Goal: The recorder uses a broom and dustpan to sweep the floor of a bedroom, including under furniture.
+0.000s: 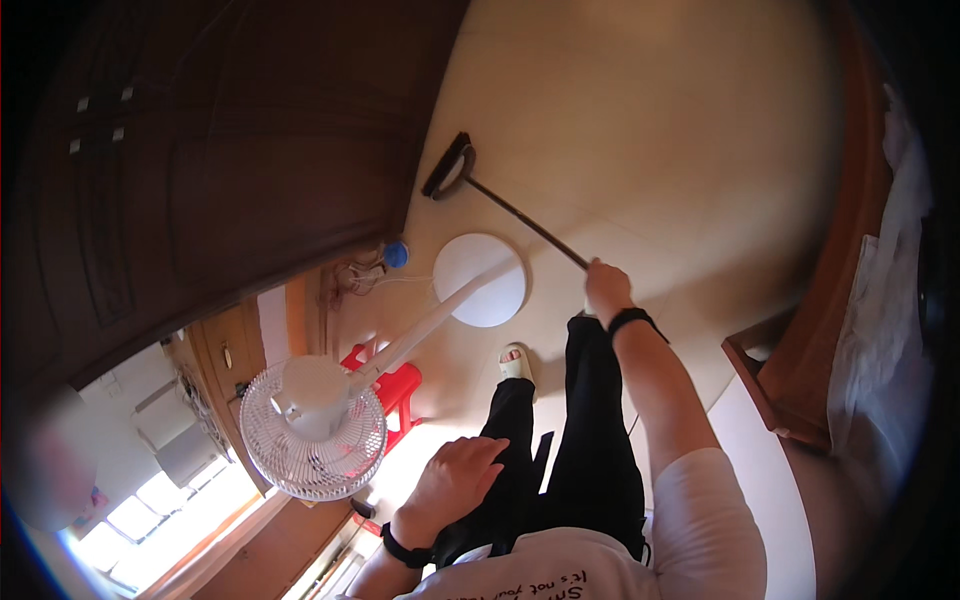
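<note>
My right hand (607,290) is closed around the end of a broom's dark handle (525,220), with the arm stretched forward. The broom head (450,167), a dark strip on a rounded bracket, rests on the floor beside the foot of the dark cabinet. Held low in front of my left thigh, my left hand (460,480) has its fingers loosely stretched out and nothing in it. The nearest thing to it is a white standing fan (313,410), which stands to its left and is not touched. The fan's round white base (480,265) lies between my feet and the broom head.
A tall dark cabinet (280,180) lines the left side. Near its corner are a blue round object (396,254) and cables. A red plastic stool (403,388) stands behind the fan pole. Along the right runs a wooden frame (840,260) with pale cloth. My foot wears a light slipper (515,362).
</note>
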The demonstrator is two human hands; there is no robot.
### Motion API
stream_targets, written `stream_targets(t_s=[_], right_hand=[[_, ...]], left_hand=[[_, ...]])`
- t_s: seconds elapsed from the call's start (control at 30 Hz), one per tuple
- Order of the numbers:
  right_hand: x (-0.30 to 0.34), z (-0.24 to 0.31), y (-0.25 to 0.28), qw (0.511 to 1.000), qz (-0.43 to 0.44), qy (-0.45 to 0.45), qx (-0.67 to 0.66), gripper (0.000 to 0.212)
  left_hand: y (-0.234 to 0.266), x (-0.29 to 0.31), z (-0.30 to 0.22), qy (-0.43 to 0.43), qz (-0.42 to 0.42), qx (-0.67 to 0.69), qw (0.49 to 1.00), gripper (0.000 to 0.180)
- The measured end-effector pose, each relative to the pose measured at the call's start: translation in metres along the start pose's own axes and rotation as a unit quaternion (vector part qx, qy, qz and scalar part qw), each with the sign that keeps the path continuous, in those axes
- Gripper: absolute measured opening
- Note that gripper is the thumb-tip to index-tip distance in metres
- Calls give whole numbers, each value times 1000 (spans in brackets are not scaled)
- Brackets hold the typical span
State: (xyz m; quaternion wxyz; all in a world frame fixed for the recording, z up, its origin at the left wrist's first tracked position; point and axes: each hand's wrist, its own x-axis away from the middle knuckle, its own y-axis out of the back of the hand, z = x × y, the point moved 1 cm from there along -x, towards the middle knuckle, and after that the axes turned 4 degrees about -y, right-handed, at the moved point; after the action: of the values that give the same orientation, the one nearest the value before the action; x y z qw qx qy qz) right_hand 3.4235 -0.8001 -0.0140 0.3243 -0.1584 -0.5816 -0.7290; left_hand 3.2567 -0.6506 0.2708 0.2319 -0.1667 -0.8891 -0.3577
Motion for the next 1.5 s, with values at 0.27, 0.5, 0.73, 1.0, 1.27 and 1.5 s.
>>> stream_targets(t_s=[0.27,0.5,0.73,1.0,1.27,1.5], right_hand=[[145,-247,85,983,85,-114,117,25],[241,-333,200,927,-7,-291,236,11],[206,-283,233,949,-68,-238,198,13],[-64,-58,256,983,-3,28,179,12],[-229,152,251,953,33,204,223,14],[-346,127,327,956,13,87,280,15]], left_hand=[[42,-36,-32,26,10,-71,997,25],[69,-70,-33,-22,-17,-89,996,26],[106,-99,-27,-55,-39,-62,996,26],[203,-177,12,-64,-71,-65,993,26],[298,-210,47,15,-90,-65,994,27],[350,-291,35,75,-77,-23,994,26]])
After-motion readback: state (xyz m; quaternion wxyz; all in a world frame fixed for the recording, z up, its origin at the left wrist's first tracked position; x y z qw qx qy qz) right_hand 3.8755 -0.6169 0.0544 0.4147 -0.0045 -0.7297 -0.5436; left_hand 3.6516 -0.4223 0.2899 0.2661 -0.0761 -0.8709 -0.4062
